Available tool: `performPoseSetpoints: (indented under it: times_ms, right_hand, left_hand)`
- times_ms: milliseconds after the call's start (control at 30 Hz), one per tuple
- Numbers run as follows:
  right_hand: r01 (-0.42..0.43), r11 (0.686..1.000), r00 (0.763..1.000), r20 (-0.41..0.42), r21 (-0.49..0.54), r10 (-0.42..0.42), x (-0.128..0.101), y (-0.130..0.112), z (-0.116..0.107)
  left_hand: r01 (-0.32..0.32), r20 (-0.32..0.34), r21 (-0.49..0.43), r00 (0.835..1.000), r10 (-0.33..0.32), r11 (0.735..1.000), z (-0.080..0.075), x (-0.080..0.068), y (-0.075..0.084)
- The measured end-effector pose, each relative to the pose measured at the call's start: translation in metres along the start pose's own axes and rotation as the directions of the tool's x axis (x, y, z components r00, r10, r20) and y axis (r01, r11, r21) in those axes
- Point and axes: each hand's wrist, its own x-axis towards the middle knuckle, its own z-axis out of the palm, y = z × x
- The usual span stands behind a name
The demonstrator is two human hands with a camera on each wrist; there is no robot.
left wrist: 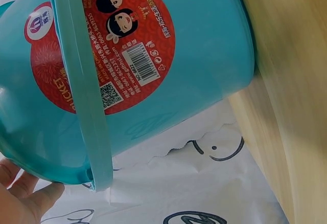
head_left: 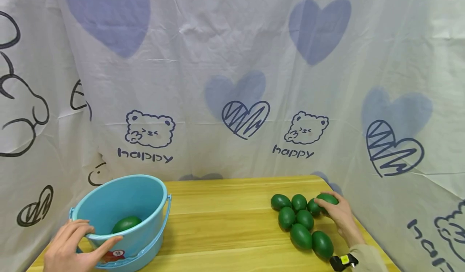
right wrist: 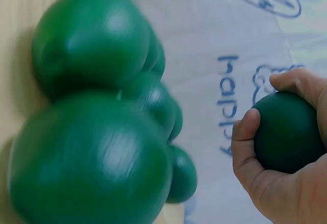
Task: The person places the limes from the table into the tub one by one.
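Note:
A light blue plastic bucket (head_left: 145, 241) stands at the left of the table. My left hand (head_left: 67, 245) grips its near left rim, the thumb stretched along the front; the left wrist view has the fingertips (left wrist: 48, 196) right at the rim. One smooth dark green oval fruit (head_left: 127, 224) lies inside the bucket. My right hand (head_left: 341, 214) holds another green oval fruit (right wrist: 286, 132), fingers and thumb curled round it, at the far right of the group. Several more such fruits (head_left: 300, 236) lie close together on the table, left of and nearer than that hand.
The yellow wooden table (head_left: 218, 227) stretches between the bucket and the fruits. A pale cloth (head_left: 203, 151) printed with hearts and bears hangs behind and on both sides. The bucket's handle (left wrist: 84, 91) hangs down across its red label (left wrist: 138, 35).

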Motion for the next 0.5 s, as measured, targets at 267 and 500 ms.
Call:
performPoseSetpoints:
  times_ms: [267, 500]
  right_hand:
    - [0.057, 0.998, 0.998, 0.014, 0.010, -0.057, -0.006, -0.019, 0.016]
    - [0.065, 0.998, 0.995, 0.072, 0.001, -0.064, -0.010, -0.027, 0.036]
  left_hand:
    - [-0.010, -0.028, -0.025, 1.000, 0.009, 1.000, 0.002, 0.001, 0.000]
    - [-0.016, -0.031, -0.024, 0.999, 0.015, 1.000, 0.002, -0.001, -0.001]
